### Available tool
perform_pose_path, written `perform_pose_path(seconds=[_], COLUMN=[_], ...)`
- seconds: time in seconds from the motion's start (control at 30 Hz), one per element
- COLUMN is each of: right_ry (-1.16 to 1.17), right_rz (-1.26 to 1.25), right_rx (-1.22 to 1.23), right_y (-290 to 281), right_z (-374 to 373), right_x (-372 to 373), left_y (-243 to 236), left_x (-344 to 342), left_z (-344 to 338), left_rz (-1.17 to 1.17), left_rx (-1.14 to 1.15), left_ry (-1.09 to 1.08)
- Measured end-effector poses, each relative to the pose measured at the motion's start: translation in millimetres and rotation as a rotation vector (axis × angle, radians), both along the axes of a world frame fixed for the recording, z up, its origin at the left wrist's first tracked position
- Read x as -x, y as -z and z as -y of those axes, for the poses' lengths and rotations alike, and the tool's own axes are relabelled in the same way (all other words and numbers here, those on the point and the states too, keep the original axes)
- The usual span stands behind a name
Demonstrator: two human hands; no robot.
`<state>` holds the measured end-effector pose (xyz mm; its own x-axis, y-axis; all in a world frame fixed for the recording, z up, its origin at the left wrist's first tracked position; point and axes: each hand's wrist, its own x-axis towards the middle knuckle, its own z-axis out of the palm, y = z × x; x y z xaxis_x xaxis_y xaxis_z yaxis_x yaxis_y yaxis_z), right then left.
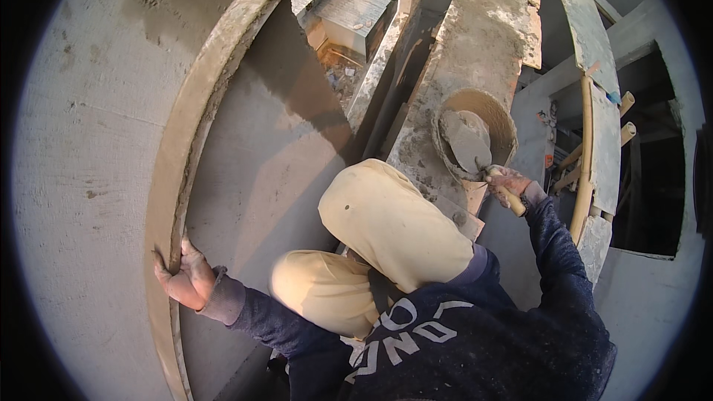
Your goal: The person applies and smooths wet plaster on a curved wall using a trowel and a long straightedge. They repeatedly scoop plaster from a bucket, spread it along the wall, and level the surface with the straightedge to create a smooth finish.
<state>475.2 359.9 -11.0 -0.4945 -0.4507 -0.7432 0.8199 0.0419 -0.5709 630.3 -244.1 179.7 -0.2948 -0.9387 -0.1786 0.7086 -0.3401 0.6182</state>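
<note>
My right hand (509, 184) is closed round the wooden handle of a trowel (469, 142). Its grey, mortar-smeared blade lies inside a round bucket (502, 120) caked with mortar on its rim and wall. At the left, my left hand (186, 276) grips a long, mortar-coated edge strip (194, 108), thumb on one side and fingers on the other. Whether that strip is a loose board or part of the wall I cannot tell. Mortar dust whitens the fingers of both hands.
The bucket stands on a rough, mortar-splashed plank platform (475, 37), beside my bent knees (394, 208). Left of it is a smooth grey wall face (260, 141). A gap shows a corrugated roof (360, 4) far below. Bamboo poles (584, 156) and a dark opening (653, 178) are at right.
</note>
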Motion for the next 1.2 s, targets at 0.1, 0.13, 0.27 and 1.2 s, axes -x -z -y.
perform_pose_path(seconds=[0.1, 0.13, 0.27, 1.2], right_ry=[0.072, 0.098, 0.183, 1.266], right_rz=[-0.116, -0.103, -0.211, -1.15], right_rx=[0.106, 0.073, 0.053, 0.18], right_y=[-19.9, -30.8, -19.3, -298.3], right_z=[5.7, 13.1, 10.8, 239.5], right_x=[-18.7, -20.9, -38.7, 216.9], left_y=[-5.1, -14.7, -0.3, -6.7], left_x=[0.1, -2.5, -2.6, -0.7], left_z=[-6.8, -11.0, -1.5, -17.4], left_rz=[0.004, 0.011, 0.013, -0.084], left_rx=[-0.005, 0.0, 0.035, 0.017], left_ry=[-0.012, -0.042, 0.033, 0.029])
